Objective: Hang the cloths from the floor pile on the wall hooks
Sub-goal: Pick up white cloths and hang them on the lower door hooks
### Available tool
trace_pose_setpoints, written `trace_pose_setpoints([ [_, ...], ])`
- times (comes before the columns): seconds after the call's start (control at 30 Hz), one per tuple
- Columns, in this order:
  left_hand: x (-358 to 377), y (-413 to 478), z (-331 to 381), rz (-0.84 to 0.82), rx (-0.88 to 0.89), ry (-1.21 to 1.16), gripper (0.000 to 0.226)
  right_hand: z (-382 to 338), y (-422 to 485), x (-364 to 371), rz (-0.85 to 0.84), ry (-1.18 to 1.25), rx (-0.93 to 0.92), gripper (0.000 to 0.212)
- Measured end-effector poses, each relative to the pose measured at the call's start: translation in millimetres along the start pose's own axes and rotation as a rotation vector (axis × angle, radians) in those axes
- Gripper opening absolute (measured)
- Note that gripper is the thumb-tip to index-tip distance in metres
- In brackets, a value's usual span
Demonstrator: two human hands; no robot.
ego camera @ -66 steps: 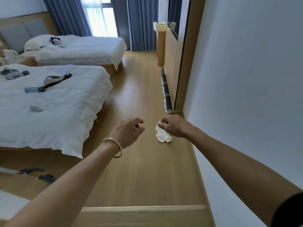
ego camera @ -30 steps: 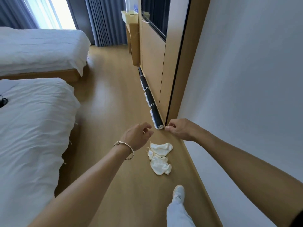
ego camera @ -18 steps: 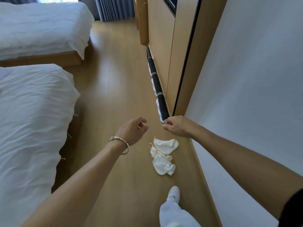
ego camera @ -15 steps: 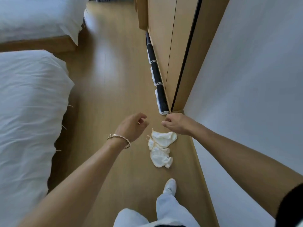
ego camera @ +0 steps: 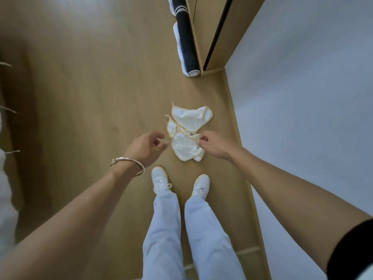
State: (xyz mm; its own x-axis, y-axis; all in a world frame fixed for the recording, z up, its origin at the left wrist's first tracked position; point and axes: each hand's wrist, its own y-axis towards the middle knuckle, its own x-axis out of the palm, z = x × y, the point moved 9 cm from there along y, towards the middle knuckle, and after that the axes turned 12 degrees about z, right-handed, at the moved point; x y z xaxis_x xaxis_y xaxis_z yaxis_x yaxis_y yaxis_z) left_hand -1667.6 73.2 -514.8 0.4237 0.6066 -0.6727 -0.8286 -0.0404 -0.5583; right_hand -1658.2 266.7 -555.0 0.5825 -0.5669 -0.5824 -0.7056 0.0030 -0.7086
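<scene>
On the wooden floor (ego camera: 90, 98), just ahead of your white shoes (ego camera: 160, 178), the pile of cloths (ego camera: 184, 136) lies close to the white wall (ego camera: 302, 98) on your right. It holds three small cream cloths with pale yellow edging, overlapping one another. The largest cloth (ego camera: 191, 119) is farthest from you, a small crumpled cloth (ego camera: 171, 128) sits at the left, and the nearest cloth (ego camera: 184, 148) lies closest to your feet.

Your left hand (ego camera: 147, 147) hovers just left of the pile with its fingers loosely curled and nothing in them. A bracelet (ego camera: 128, 163) circles that wrist. Your right hand (ego camera: 214, 144) reaches in from the wall side, its fingers bunched at the upper right rim of the nearest cloth. Whether they actually have hold of the fabric cannot be told from this view.

Farther ahead, a rolled dark mat (ego camera: 186, 43) lies along the base of a wooden cabinet (ego camera: 210, 37). Your legs, in pale trousers (ego camera: 163, 229), fill the bottom of the view.
</scene>
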Motion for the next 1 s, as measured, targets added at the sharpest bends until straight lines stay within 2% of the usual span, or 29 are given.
trace_pose_setpoints([
  [0.33,144.3,119.0,-70.5,-0.217,0.009,0.194,0.034,77.3,132.5,130.7,-0.045,0.117,0.138,0.024],
  [0.5,204.2,196.6,-124.5,-0.194,0.058,0.321,0.034,131.9,213.6,185.1,-0.039,0.109,0.194,0.014],
  [0.73,291.7,277.4,-192.3,-0.189,0.059,0.412,0.039,177.3,316.3,235.8,-0.009,0.078,0.177,0.014],
  [0.8,319.8,296.9,-208.3,-0.186,0.039,0.398,0.041,186.1,339.9,252.8,0.002,0.073,0.162,0.019],
  [0.9,360.4,317.5,-223.3,-0.177,0.032,0.344,0.048,192.3,364.9,271.8,0.028,0.075,0.122,0.041],
  [1.0,393.5,325.5,-228.2,-0.165,0.040,0.261,0.062,194.0,379.4,292.5,0.057,0.050,0.058,0.041],
])
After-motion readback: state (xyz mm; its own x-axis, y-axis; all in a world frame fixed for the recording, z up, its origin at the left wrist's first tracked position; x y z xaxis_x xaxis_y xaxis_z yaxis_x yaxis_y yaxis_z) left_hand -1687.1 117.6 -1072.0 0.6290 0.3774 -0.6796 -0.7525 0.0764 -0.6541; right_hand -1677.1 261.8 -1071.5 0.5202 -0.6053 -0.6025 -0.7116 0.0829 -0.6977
